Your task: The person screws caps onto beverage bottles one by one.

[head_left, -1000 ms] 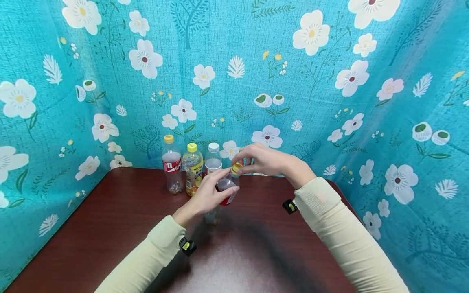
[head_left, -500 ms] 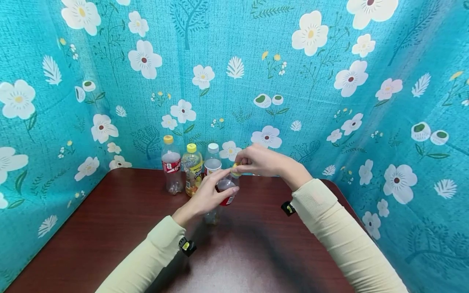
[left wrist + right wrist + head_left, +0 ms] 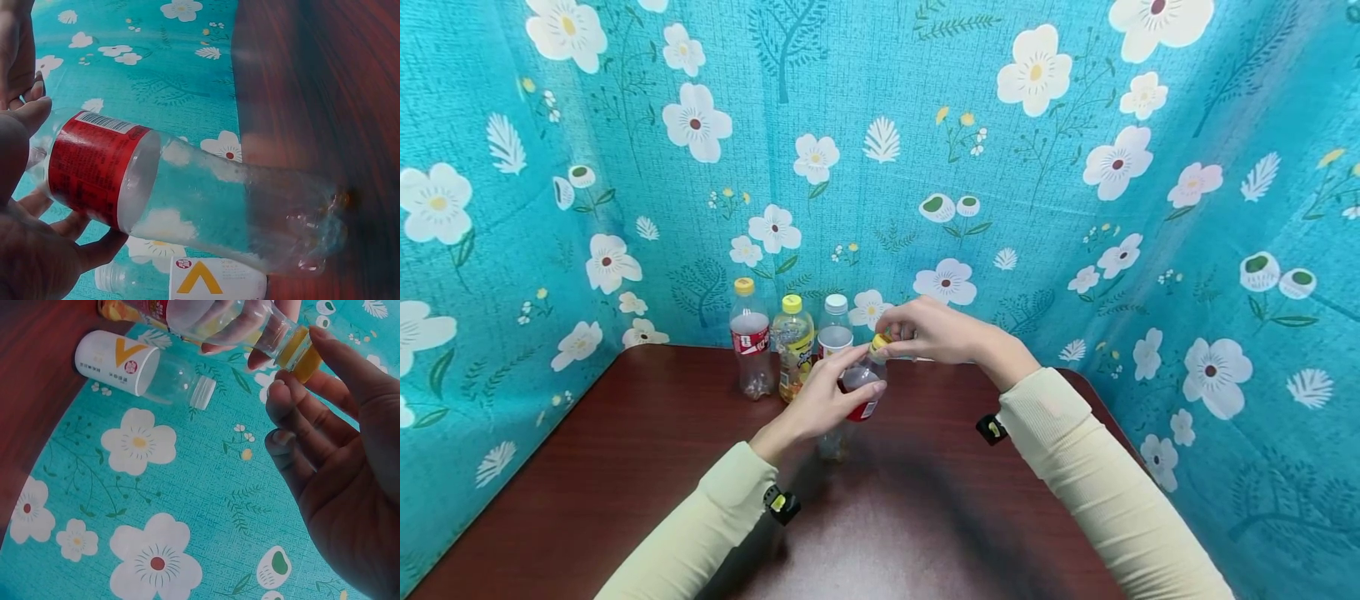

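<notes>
A clear plastic bottle with a red label is held near the middle of the table. My left hand grips it around its upper part, fingers behind and thumb in front. On its neck is a yellow cap, which my right hand pinches between thumb and fingers. The left wrist view shows the bottle's lower body see-through, with a few drops near the base. Just behind the left hand stands a white-capped bottle with a white label and a yellow V mark, partly hidden in the head view.
To the left stand an orange-capped bottle with a red label and a yellow-capped bottle with a yellow label. All are on the dark red-brown table. A teal floral curtain hangs around the table's back and sides.
The right hand's fingers have shifted and turned slightly on the yellow cap. The left hand and its bottle have stayed almost still.
</notes>
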Available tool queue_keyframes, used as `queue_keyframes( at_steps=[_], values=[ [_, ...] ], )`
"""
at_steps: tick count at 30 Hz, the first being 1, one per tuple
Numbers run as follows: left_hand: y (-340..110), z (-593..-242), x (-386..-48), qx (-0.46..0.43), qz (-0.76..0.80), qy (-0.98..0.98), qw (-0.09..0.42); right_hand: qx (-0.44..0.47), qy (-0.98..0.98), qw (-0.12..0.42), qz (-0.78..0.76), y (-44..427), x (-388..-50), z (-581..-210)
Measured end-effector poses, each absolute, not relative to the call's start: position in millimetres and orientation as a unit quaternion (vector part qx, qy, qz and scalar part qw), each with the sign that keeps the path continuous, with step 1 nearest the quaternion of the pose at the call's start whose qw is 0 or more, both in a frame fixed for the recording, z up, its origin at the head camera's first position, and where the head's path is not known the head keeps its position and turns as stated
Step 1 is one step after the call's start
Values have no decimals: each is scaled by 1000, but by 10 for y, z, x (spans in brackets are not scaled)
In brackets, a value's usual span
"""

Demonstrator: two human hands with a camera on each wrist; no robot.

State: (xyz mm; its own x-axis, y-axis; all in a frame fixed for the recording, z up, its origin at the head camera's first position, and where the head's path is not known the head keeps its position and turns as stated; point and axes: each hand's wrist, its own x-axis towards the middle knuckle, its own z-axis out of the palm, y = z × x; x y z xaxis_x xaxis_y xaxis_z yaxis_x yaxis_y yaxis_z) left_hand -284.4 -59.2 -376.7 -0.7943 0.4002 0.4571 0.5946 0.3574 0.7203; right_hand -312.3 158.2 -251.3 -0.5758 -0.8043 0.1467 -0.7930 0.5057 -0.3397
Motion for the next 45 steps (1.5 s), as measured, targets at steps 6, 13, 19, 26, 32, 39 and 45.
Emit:
queue_keyframes(
  at_steps=[6,13,19,26,32,39,45],
  values=[
    [-591,-3774,-2856,-299,-478,-820,95,-479,859,26,-179,1595,-3126,-2484],
    [-586,-3764,-2844,-314,-480,-813,99,-470,862,40,-187,1604,-3122,-2461],
    [-562,-3763,-2839,-323,-481,-810,89,-444,873,30,-198,1595,-3100,-2483],
    [-530,-3760,-2846,-334,-478,-807,92,-421,888,11,-186,1647,-3084,-2537],
    [-529,-3750,-2837,-325,-472,-815,89,-425,884,35,-190,1723,-3055,-2498],
    [-525,-3752,-2857,-329,-467,-815,96,-437,876,50,-196,1739,-3063,-2504],
    [-516,-3763,-2854,-329,-467,-816,90,-417,891,1,-179,1661,-3056,-2555]
  ],
)
